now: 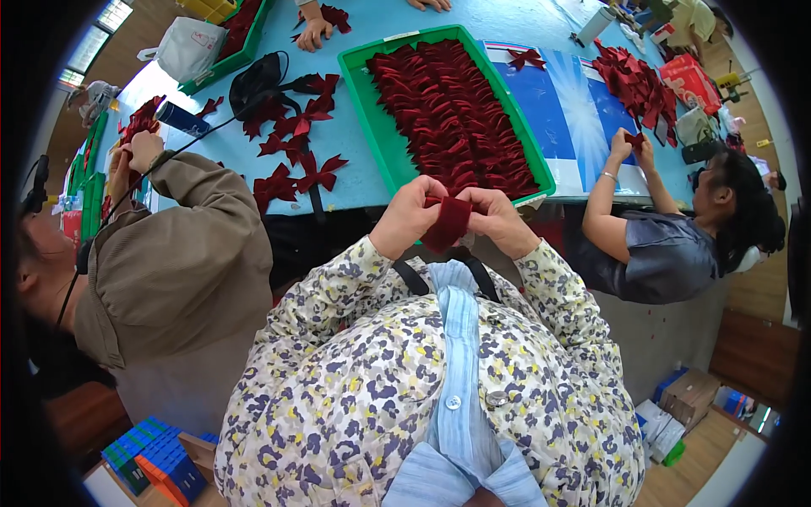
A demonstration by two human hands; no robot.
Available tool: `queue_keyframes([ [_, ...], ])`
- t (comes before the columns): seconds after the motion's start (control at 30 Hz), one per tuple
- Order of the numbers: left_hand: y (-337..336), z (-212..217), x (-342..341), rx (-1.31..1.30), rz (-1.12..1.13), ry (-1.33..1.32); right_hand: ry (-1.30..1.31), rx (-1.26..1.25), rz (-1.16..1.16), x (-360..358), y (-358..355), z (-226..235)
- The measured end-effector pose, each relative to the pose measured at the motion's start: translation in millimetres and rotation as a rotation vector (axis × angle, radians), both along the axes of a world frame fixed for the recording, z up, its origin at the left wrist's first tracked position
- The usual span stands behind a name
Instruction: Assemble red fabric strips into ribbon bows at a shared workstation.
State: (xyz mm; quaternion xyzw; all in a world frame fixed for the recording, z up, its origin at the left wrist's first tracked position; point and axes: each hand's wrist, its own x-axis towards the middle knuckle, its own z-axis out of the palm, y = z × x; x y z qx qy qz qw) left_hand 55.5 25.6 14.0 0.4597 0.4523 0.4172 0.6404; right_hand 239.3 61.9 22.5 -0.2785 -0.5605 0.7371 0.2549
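Both my hands pinch one dark red velvet bow (pixel 446 225) just off the table's near edge. My left hand (pixel 407 218) grips its left part with closed fingers, and my right hand (pixel 500 221) holds its right part; the bow's far side is hidden behind the fingers. Right beyond my hands, a green tray (pixel 359 110) is packed with rows of dark red bows (pixel 456 118). More loose red bows (pixel 296 139) lie scattered on the blue table (pixel 355 182) to the left of the tray.
Co-workers sit close on both sides, a brown sleeve (pixel 186 220) left and a person in dark grey (pixel 676 253) right. A black bag (pixel 258 83), a dark blue can (pixel 182 118) and a heap of red bows (pixel 638 84) lie on the table. Another person's hand (pixel 314 34) rests across it.
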Motion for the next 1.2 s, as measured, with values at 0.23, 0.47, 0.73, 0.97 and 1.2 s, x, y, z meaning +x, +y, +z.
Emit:
queue_keyframes([
  [0.23,-11,-10,-7,-0.336,-0.014,-0.393,0.049,-0.177,-0.235,15,12,-24],
  [0.47,-4,-13,20,-0.266,-0.006,-0.218,0.03,-0.159,-0.294,23,24,-23],
  [0.73,-6,18,24,0.076,0.035,-0.202,0.052,-0.213,-0.19,29,30,-21],
  [0.97,-10,28,6,0.364,0.184,-0.1,0.116,-0.297,-0.138,3,19,-5],
  [1.2,-14,29,-18,0.576,0.284,-0.002,0.022,-0.345,-0.077,-22,4,-1],
])
